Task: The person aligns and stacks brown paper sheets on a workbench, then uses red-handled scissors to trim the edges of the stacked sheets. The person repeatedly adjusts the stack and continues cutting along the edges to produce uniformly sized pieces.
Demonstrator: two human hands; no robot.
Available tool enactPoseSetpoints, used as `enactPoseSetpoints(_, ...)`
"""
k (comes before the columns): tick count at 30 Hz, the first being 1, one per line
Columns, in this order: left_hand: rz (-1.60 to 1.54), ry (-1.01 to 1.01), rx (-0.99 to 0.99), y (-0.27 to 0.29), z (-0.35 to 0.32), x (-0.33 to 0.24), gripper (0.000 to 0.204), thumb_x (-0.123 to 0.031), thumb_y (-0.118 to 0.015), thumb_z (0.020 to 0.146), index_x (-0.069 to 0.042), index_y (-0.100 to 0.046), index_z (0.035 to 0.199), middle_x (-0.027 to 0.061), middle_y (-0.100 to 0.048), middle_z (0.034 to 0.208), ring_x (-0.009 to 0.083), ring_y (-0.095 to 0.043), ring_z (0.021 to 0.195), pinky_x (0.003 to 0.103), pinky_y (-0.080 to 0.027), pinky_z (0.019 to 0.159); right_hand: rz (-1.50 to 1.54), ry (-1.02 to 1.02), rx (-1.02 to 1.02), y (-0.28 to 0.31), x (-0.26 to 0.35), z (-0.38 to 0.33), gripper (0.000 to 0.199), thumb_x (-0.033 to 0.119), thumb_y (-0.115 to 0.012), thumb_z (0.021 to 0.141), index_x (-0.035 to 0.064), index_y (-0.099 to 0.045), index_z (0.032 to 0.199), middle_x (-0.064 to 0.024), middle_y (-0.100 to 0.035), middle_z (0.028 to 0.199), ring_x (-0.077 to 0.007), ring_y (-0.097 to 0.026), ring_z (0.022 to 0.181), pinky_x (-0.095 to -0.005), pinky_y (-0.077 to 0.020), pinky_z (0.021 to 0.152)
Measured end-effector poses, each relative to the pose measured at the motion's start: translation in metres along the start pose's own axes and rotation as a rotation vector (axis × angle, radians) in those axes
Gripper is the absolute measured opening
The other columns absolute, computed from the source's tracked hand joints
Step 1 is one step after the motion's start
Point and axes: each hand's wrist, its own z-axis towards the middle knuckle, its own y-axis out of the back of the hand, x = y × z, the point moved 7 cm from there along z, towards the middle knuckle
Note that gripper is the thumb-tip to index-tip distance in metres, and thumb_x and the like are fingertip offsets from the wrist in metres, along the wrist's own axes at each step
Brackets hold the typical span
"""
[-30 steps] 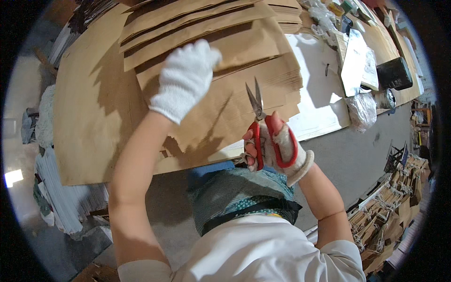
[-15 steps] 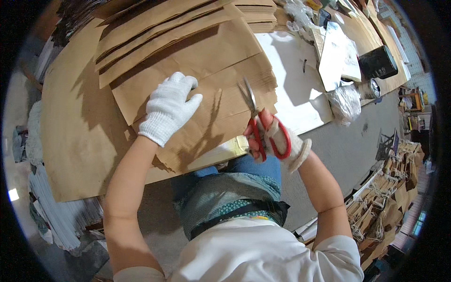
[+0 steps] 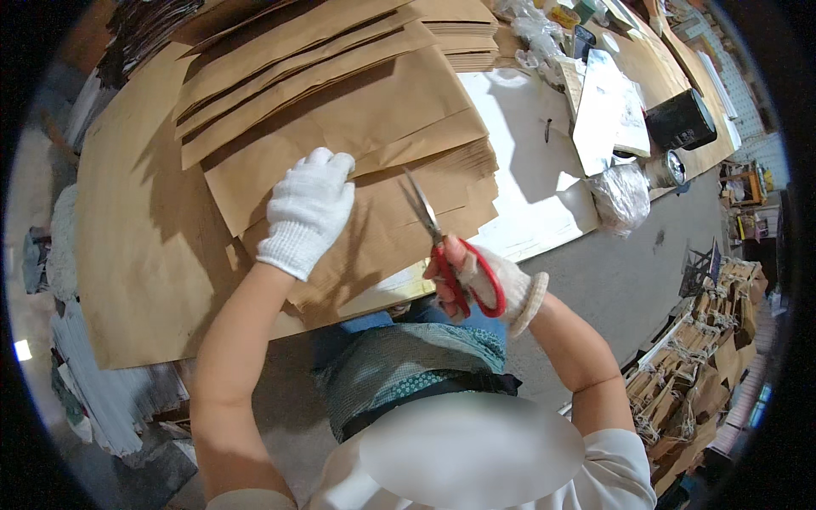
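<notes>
My left hand [image 3: 308, 211], in a white knitted glove, is closed at the near edge of the top brown paper sheet [image 3: 374, 110]. Its fingers are curled there, and the thumb is mostly hidden. That edge is raised, showing the fanned sheets [image 3: 416, 208] of the stack underneath. My right hand [image 3: 489, 276], in a glove that leaves fingertips bare, grips red-handled scissors [image 3: 435, 228]. Their blades are slightly apart and point up and left over the stack, close to the raised edge.
More brown paper piles [image 3: 297, 59] lie at the far side of the wooden table [image 3: 127, 255]. To the right are a white board [image 3: 544, 204], a clear plastic bag [image 3: 622, 197], a metal can [image 3: 667, 168] and a black container [image 3: 682, 121]. Tied brown bundles [image 3: 693, 374] stand beyond on the right.
My left hand has curled its fingers at the top sheet, whose near edge has come up toward me. My right hand has moved left and slightly nearer me with the scissors.
</notes>
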Motion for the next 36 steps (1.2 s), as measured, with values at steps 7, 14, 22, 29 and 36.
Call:
enactPoseSetpoints(7, -0.173, -0.079, -0.052, 0.001, -0.002, 0.009, 0.020, -0.014, -0.070, 0.085, -0.010, -0.064, 0.104, 0.0091, -0.064, 0.097, 0.0237, -0.067, 0.085, 0.036, -0.055, 0.077, 0.091, 0.060, -0.345, 0.075, 0.003, 0.009, 0.062, 0.068, -0.046, 0.097, 0.0078, -0.057, 0.086, 0.0017, -0.050, 0.057, -0.0112, -0.050, 0.044, -0.0271, -0.0391, 0.040)
enactPoseSetpoints(14, -0.479, -0.124, 0.347, -0.001, 0.022, 0.029, 0.035, -0.030, -0.070, 0.085, -0.008, -0.066, 0.113, 0.0111, -0.068, 0.105, 0.0236, -0.066, 0.096, 0.035, -0.052, 0.090, 0.410, -0.065, 0.037, -0.065, -0.051, 0.036, 0.055, 0.062, -0.048, 0.099, 0.0078, -0.057, 0.098, -0.0022, -0.052, 0.062, -0.0141, -0.052, 0.050, -0.0279, -0.0439, 0.047)
enactPoseSetpoints(22, -0.541, -0.082, 0.431, -0.007, 0.023, 0.037, 0.037, -0.029, -0.072, 0.083, -0.007, -0.065, 0.112, 0.0101, -0.069, 0.105, 0.0218, -0.066, 0.097, 0.035, -0.052, 0.089, -0.062, -0.081, 0.192, -0.165, -0.033, 0.066, 0.056, 0.061, -0.055, 0.097, 0.0051, -0.054, 0.100, -0.0031, -0.052, 0.065, -0.0152, -0.058, 0.055, -0.0272, -0.0462, 0.046)
enactPoseSetpoints(29, -0.041, -0.021, -0.195, 0.060, 0.035, 0.044, 0.023, -0.015, -0.064, 0.084, -0.014, -0.063, 0.107, 0.0122, -0.065, 0.105, 0.0319, -0.066, 0.097, 0.043, -0.054, 0.084, 0.017, -0.115, 0.104, -0.113, -0.015, 0.027, 0.062, 0.066, -0.050, 0.096, 0.0044, -0.055, 0.096, -0.0012, -0.047, 0.061, -0.0159, -0.051, 0.048, -0.0303, -0.0435, 0.043)
enactPoseSetpoints(36, -0.111, -0.173, 0.074, -0.001, 0.002, 0.008, 0.026, -0.027, -0.070, 0.084, -0.017, -0.065, 0.107, 0.0099, -0.060, 0.109, 0.0319, -0.058, 0.106, 0.043, -0.050, 0.094, 0.593, -0.040, 0.119, -0.050, -0.002, 0.012, 0.096, 0.090, -0.040, 0.080, 0.0003, -0.063, 0.104, -0.0063, -0.062, 0.075, -0.0240, -0.064, 0.066, -0.0316, -0.0536, 0.063)
